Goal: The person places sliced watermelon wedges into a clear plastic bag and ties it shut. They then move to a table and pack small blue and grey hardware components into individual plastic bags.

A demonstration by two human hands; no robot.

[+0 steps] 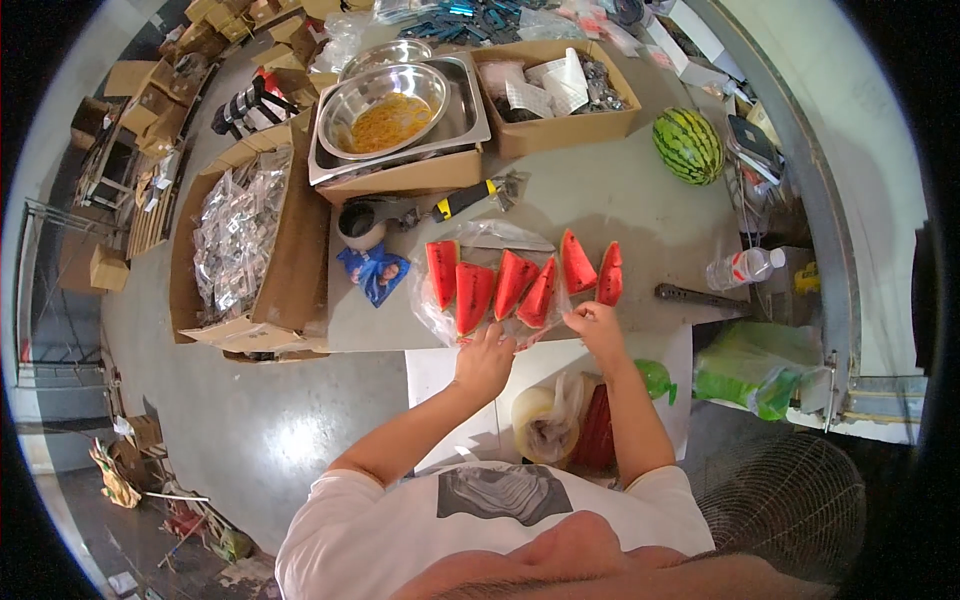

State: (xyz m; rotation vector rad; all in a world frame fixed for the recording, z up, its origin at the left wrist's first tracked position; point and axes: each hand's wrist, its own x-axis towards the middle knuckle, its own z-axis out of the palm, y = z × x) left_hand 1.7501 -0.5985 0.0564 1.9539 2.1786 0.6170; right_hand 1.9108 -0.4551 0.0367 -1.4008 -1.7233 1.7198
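1. The left hand (pixel 484 364) is at the near edge of the table (pixel 665 230), with its fingers bent and close together upon the rim of the clear plastic (pixel 432 318). It seems to pinch this film, but I cannot tell surely.
2. The right hand (pixel 597 328) is at the right side of the same plastic, the fingertips drawn near each other. What is between them, if anything, I cannot tell from here.
3. The red watermelon slices (pixel 474 295) are in front of both hands. I count six: four lie on the plastic, and two more slices (pixel 577 264) are just beside it on the right.
4. In my judgement, the step in hand is to take or arrange the plastic around the cut fruit; no slice appears to be lifted.
5. For such a step, the next move calls for a light and even pull by both hands, because a hard pull at one side could let the slices slide or tip.
6. The whole watermelon (pixel 688 146) is well apart, farther back on the right, and a bottle (pixel 745 268) lies at the right edge.
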